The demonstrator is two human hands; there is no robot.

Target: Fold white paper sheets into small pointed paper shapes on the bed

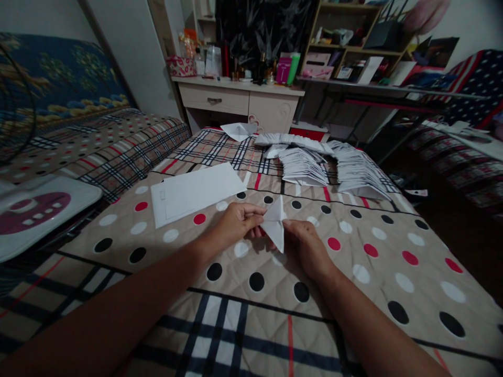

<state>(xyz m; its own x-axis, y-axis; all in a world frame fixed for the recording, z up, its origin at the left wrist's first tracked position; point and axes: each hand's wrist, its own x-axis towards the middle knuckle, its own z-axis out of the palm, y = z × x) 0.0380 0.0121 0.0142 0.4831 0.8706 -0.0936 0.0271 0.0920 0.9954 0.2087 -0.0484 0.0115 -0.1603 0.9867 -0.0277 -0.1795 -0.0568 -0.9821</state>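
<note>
"Both hands are at work, operator. How does your left hand (236, 221) stand?"

"Nearly closed: you pinch the small folded paper (276, 229) at its left side between thumb and fingers."

"And your right hand (309, 245)?"

"Your thumb meets the paper's right edge. Your other fingers are largely hidden, so how far that hand is closed cannot be told."

"Location of the piece?"

"Between your hands, over the dotted bedspread (275, 308), right of the flat white sheets (202, 191), nearer you than the folded bundles (303, 168)."
</note>
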